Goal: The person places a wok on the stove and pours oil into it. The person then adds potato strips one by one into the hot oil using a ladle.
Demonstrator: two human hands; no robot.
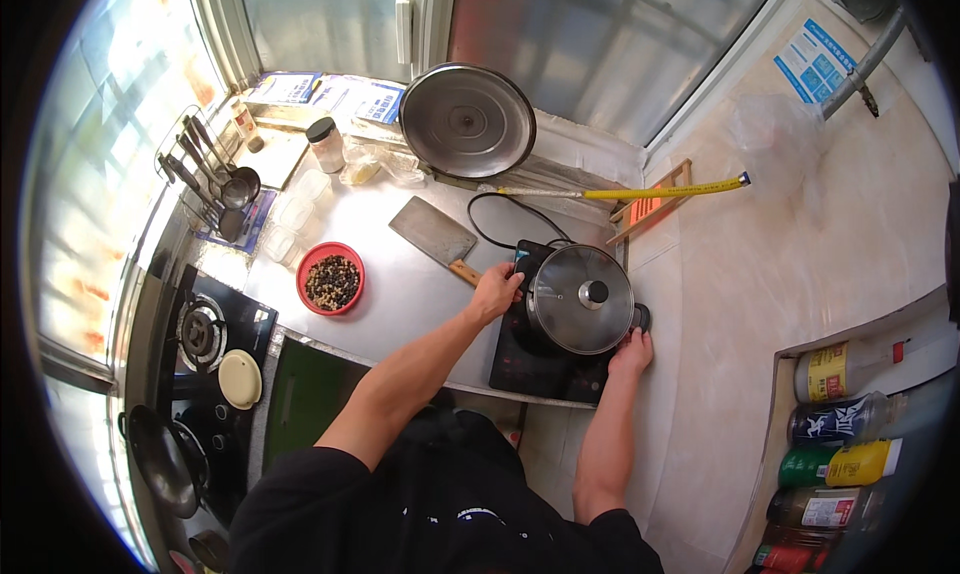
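Gripping the lidded pot [580, 299] on opposite sides, the left hand [496, 292] and right hand [633, 352] are closing on its handles, seemingly steadying it on the black induction cooker [530, 359]. Left of the pot, a cleaver [435, 234] and a red bowl of beans [331, 279] are lying.

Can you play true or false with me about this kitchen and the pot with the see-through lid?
1. Both hands are at the pot. True: the left hand and right hand are at its two sides.
2. The pot has no lid. False: a glass lid with a dark knob covers it.
3. The red bowl is empty. False: it holds small dark and pale bits.
4. A cleaver lies flat on the counter. True.
5. The pot stands on the gas stove. False: it stands on a black cooktop on the counter.
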